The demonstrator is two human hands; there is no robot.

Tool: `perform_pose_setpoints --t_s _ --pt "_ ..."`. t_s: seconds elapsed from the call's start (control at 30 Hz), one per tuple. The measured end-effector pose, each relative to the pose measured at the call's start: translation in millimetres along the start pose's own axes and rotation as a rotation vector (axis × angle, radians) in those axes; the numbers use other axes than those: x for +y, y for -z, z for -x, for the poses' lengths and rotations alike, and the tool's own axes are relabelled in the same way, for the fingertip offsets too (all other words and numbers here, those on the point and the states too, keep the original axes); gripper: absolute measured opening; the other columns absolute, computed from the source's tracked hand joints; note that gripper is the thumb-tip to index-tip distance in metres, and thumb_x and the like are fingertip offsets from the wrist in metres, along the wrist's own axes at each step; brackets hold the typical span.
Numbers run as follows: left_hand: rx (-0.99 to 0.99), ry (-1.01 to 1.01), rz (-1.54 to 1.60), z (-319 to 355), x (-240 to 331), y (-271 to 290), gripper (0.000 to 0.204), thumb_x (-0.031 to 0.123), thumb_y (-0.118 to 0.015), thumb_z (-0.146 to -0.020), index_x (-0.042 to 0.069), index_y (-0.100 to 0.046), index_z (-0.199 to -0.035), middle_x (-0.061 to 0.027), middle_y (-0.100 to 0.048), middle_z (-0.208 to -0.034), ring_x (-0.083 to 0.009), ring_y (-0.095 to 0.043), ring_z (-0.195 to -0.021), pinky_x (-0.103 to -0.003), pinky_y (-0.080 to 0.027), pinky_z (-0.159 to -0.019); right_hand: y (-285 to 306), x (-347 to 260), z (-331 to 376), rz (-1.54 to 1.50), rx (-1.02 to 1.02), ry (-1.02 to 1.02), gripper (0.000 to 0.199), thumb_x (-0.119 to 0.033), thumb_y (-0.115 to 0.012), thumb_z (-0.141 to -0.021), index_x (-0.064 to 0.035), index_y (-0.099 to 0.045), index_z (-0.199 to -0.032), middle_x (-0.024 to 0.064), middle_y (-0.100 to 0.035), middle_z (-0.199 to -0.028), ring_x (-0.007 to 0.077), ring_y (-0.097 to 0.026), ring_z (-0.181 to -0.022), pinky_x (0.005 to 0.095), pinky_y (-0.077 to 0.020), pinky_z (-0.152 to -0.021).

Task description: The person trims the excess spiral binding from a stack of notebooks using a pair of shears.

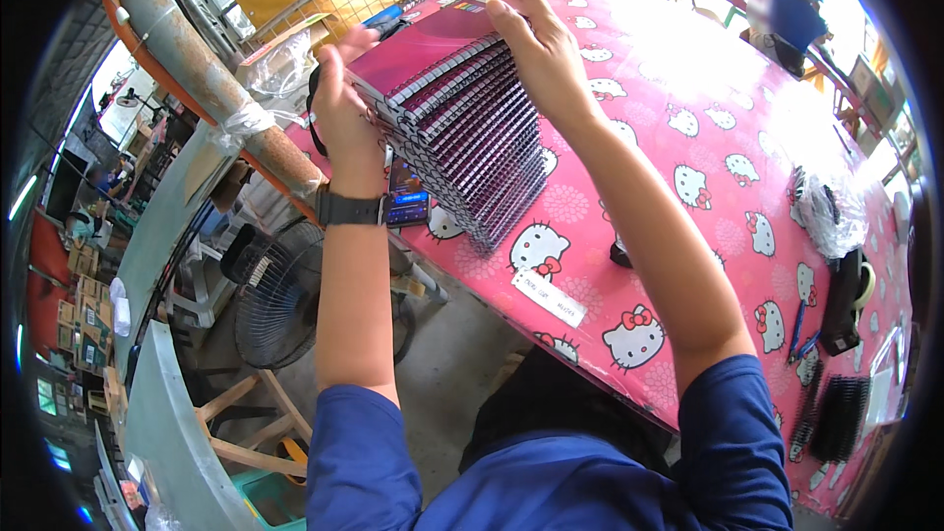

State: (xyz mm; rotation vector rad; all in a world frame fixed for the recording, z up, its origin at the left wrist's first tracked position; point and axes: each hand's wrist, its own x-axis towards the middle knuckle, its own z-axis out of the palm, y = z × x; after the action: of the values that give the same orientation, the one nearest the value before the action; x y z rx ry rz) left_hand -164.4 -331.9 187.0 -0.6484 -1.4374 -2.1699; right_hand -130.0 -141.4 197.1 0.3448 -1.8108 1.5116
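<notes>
A tall stack of spiral-bound notebooks (470, 138) with magenta covers stands on the pink table, coil edges facing me. My left hand (346, 113), a dark watch on its wrist, rests against the stack's left side with its fingers stretched and spread. At the upper right, my right hand (543, 54) lies along the stack's side, fingers extended and thumb by the top cover. Both hands are open, with the stack between them. A phone (408, 208) with a lit screen lies beside the stack, below my left hand.
The cat-patterned tablecloth (649, 265) has a paper label (548, 297) near the front edge. A tape dispenser (848, 305), blue pen, clear plastic and black coils (838, 418) lie right. A fan (280, 280) and rusty post (211, 79) stand left. Another person (792, 15) is far right.
</notes>
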Motion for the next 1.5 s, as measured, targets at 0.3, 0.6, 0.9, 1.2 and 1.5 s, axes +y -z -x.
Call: perform_pose_setpoints --t_s 0.3,0.6,0.9,1.2,1.5 --pt "-0.007 0.111 -1.051 144 -87 144 0.053 -0.009 -0.049 -0.077 0.0 -0.038 -0.128 -0.0164 -0.052 -0.109 -0.0272 -0.054 -0.101 -0.037 -0.044 -0.088 208 52 147 0.46 0.106 -0.118 0.021 -0.009 -0.052 -0.09 -0.0039 -0.06 -0.109 0.0082 -0.06 -0.108 0.0183 -0.054 -0.105 0.0286 -0.0415 -0.085" --pt "-0.095 -0.165 -1.344 173 -94 136 0.046 -0.008 -0.046 -0.077 0.001 -0.043 -0.122 -0.0197 -0.053 -0.112 -0.0357 -0.052 -0.107 -0.04 -0.041 -0.092 299 66 250 0.335 0.254 -0.484 0.016 -0.004 -0.051 -0.091 -0.0026 -0.058 -0.105 0.0 -0.057 -0.093 0.0057 -0.05 -0.084 0.0195 -0.04 -0.074" --pt "-0.16 -0.249 -1.589 171 -80 119 0.051 -0.008 -0.042 -0.075 0.005 -0.043 -0.125 -0.0203 -0.049 -0.114 -0.038 -0.047 -0.108 -0.045 -0.039 -0.091 298 66 246 0.445 0.205 -0.476 0.012 -0.001 -0.053 -0.088 -0.0003 -0.059 -0.099 -0.0005 -0.058 -0.088 0.0064 -0.051 -0.079 0.0203 -0.0411 -0.072" --pt "-0.036 0.017 -1.348 184 -81 113 0.059 -0.009 -0.046 -0.071 0.005 -0.038 -0.129 -0.0224 -0.046 -0.119 -0.0416 -0.044 -0.114 -0.046 -0.039 -0.095 294 64 245 0.417 0.149 -0.528 0.012 0.001 -0.053 -0.087 -0.0014 -0.06 -0.097 -0.0011 -0.058 -0.085 0.0048 -0.049 -0.075 0.0187 -0.0389 -0.067" --pt "-0.095 0.027 -1.431 182 -81 114 0.049 0.008 -0.053 -0.081 0.004 -0.039 -0.128 -0.0221 -0.047 -0.122 -0.0401 -0.048 -0.112 -0.045 -0.045 -0.089 295 57 244 0.349 0.15 -0.587 0.011 0.0 -0.053 -0.088 -0.0019 -0.059 -0.097 -0.0016 -0.058 -0.085 0.0038 -0.048 -0.074 0.0184 -0.038 -0.066"
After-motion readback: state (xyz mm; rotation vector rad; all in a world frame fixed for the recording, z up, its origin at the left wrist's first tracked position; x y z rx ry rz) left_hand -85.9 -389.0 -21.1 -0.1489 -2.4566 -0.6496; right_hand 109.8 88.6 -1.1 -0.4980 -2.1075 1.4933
